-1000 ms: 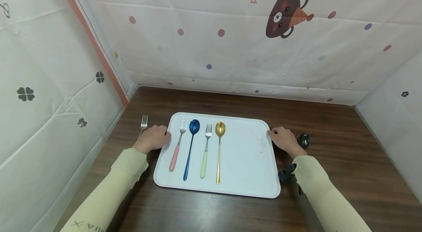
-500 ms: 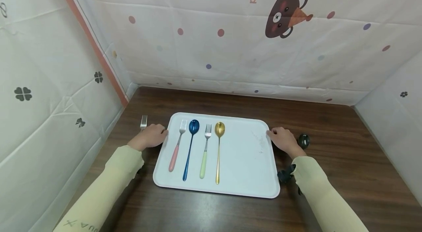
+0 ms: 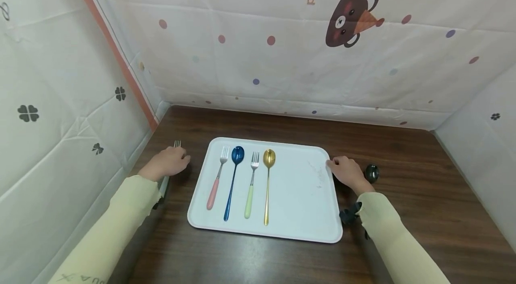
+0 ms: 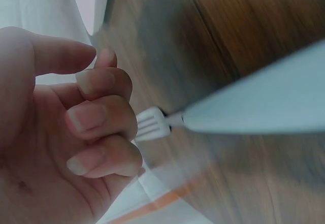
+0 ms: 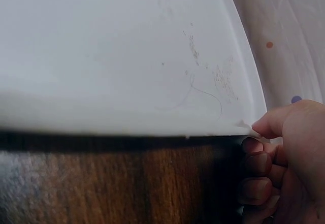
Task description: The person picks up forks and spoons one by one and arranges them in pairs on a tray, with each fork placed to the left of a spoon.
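A white tray lies on the table, bearing a pink-handled fork, a blue spoon, a green-handled fork and a gold spoon, side by side on its left half. My right hand pinches the tray's right rim, thumb on top and curled fingers below, as the right wrist view shows. Left of the tray, my left hand hovers with loosely curled fingers and holds nothing. Under it lies a fork with a pale handle, partly hidden by the hand in the head view.
A dark, shiny rounded object stands on the brown table beside my right wrist. Patterned white cloth hangs behind the table and along both sides.
My left hand has let go of the tray's left rim and moved left, over the pale-handled fork. The right hand stays at the right rim, and the tray has not moved.
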`<state>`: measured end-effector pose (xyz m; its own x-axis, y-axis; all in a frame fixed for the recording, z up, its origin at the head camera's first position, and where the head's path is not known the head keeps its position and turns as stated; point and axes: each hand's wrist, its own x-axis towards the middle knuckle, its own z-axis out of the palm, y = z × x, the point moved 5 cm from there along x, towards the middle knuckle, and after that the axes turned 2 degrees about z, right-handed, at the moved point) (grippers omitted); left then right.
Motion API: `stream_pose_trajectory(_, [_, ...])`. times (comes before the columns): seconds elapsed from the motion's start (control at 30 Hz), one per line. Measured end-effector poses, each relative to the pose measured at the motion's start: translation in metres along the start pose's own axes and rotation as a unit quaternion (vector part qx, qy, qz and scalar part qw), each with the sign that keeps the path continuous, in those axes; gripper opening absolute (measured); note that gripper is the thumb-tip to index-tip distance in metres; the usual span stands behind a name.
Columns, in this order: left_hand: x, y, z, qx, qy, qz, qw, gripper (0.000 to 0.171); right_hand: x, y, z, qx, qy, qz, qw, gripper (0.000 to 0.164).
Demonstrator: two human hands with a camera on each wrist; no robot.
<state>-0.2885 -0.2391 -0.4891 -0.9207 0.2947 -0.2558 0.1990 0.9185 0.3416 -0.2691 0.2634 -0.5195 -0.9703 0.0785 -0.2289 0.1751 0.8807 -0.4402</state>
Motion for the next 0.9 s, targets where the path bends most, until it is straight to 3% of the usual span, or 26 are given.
stream_pose_trajectory(0.47, [-0.009, -0.031, -0.006, 0.006, 0.003, -0.016, 0.9998, 0.034, -0.001, -0.002, -0.001, -0.002, 0.002, -0.001, 1.000, 0.040])
stream_pose_trajectory(0.9, [-0.011, -0.044, 0.001, 0.029, -0.008, -0.023, 0.9993, 0.037, -0.003, -0.003, -0.002, 0.004, -0.001, -0.005, 1.000, 0.040])
